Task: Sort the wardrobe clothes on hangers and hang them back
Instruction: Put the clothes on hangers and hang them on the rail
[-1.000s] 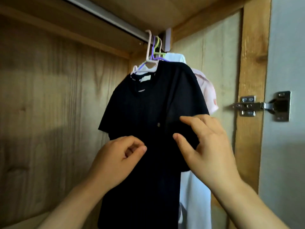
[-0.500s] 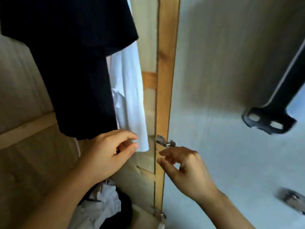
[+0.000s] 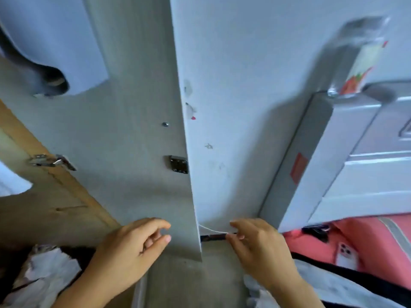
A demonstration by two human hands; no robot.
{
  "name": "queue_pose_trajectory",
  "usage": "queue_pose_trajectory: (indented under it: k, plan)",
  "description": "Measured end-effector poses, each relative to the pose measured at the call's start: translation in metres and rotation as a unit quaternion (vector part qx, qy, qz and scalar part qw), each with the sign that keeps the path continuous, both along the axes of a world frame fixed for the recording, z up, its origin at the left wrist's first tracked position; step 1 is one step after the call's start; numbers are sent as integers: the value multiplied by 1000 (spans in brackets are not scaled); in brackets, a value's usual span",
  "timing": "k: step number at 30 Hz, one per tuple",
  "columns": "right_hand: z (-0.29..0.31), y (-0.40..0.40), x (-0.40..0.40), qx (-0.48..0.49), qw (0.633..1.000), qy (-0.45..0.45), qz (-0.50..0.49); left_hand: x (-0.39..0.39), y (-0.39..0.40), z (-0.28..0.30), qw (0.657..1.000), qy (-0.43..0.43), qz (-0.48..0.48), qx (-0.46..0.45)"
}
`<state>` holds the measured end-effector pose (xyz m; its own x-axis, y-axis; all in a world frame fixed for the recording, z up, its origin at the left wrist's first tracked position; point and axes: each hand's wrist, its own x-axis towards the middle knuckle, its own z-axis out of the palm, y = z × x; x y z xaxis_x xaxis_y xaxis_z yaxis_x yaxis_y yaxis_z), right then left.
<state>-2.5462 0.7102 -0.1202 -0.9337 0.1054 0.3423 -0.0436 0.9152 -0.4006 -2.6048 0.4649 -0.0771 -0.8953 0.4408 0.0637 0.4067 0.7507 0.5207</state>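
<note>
Head view is filled by the open grey wardrobe door, its free edge seen end-on at centre, with a white wall beyond. A crumpled clothes pile is seen at lower left, a white garment corner at the left edge. Left hand and right hand are held either side of the edge, fingers loosely curled, nothing gripped.

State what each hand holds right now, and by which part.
Nothing: the left hand and right hand hang loosely curled before the wardrobe door.
</note>
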Motion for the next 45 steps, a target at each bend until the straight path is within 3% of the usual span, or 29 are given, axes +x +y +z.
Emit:
queue_pose_trajectory:
  k: [8, 16, 19, 24, 32, 38, 45]
  plan:
    - [-16, 109, 88, -16, 977, -44, -207, 3, 163, -16, 976, -34, -209, -51]
    - [-21, 180, 157, -47, 908, -63, -412, -2, 313, -26, 917, -20, -387, -97]
    - [-25, 202, 187, -97, 859, -68, -498, 4, 377, -42, 866, -31, -484, -120]
    - [-27, 219, 228, -90, 778, -69, -617, 29, 467, -49, 789, -9, -600, -129]
    - [-42, 224, 318, -103, 658, -58, -744, 119, 555, -64, 698, -14, -704, -133]
    - [-68, 250, 399, -142, 603, -62, -782, 203, 597, -87, 663, -16, -732, -154]
    - [-128, 313, 481, -222, 593, -98, -767, 266, 632, -119, 700, -37, -683, -207]
